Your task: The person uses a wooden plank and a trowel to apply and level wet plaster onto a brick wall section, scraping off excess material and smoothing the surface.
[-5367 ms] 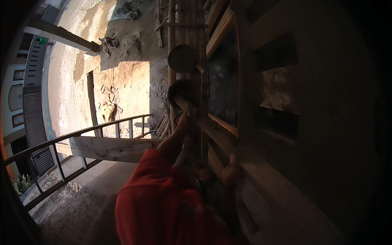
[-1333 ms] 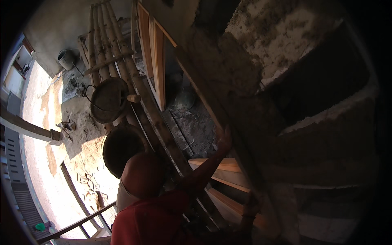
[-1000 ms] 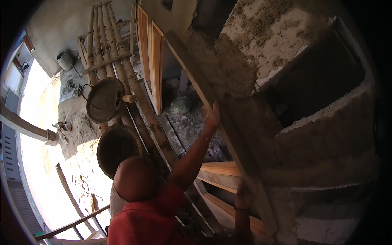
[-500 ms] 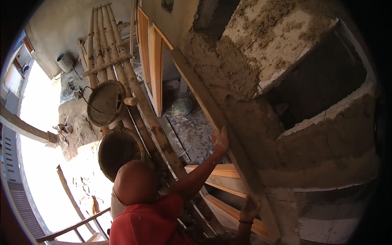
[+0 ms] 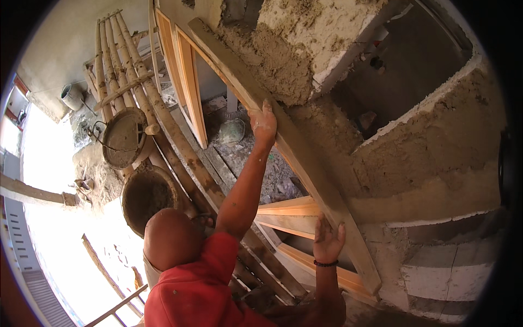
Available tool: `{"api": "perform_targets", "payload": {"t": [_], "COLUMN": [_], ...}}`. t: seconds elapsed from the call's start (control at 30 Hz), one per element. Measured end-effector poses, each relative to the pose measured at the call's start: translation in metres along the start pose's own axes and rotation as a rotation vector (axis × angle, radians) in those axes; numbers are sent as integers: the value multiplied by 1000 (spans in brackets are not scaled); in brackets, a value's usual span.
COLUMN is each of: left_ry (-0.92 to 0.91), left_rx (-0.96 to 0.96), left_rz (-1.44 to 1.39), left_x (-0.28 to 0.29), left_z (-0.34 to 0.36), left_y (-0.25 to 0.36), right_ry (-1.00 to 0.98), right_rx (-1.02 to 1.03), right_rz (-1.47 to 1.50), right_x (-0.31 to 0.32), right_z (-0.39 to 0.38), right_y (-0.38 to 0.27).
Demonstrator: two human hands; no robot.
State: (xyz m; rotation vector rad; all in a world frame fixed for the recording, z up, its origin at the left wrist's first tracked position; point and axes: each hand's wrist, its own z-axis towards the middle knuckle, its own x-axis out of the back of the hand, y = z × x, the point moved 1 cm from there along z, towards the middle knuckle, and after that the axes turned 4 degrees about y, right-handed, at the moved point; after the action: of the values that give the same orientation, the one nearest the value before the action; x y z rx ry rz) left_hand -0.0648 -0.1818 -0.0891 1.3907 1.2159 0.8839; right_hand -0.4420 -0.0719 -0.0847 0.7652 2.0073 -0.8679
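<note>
Your own hands are out of view, so you cannot tell their state, while the long board (image 5: 300, 157) mid-frame has slid toward the upper left, likely working along the rough wall (image 5: 272, 62), a co-worker's left hand (image 5: 263, 124) laid on it

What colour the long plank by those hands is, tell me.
The long plank is grey-brown; the head view shows it best.

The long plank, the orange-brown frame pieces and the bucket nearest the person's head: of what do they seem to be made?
The long plank looks like wood: squared edges, dull and grey-brown, perhaps mortar-smeared. The frame pieces look like smoother, cleaner wood, orange-brown with crisp edges. The bucket may be rubber or plastic, perhaps metal; its dark, crusted surface leaves that open.
</note>
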Motion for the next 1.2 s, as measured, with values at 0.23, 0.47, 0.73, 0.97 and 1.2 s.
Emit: {"api": "perform_targets", "payload": {"t": [0.23, 0.47, 0.73, 0.97, 1.2], "left_ry": [-206, -183, -204, -121, -129], "left_rx": [100, 243, 261, 272, 164], "left_rz": [-342, -247, -375, -126, -135], "left_x": [5, 13, 16, 14, 11], "left_z": [-17, -62, -117, -133, -127], "left_y": [-11, -69, -159, -155, -118], "right_ry": [101, 167, 205, 155, 61], "right_rx": [155, 222, 334, 313, 368], "right_rz": [-141, -163, -220, -329, -306], "right_x": [30, 91, 158, 155, 163], "right_z": [-7, -12, -42, -56, -73], "right_y": [-7, -21, -62, -72, -86]}}
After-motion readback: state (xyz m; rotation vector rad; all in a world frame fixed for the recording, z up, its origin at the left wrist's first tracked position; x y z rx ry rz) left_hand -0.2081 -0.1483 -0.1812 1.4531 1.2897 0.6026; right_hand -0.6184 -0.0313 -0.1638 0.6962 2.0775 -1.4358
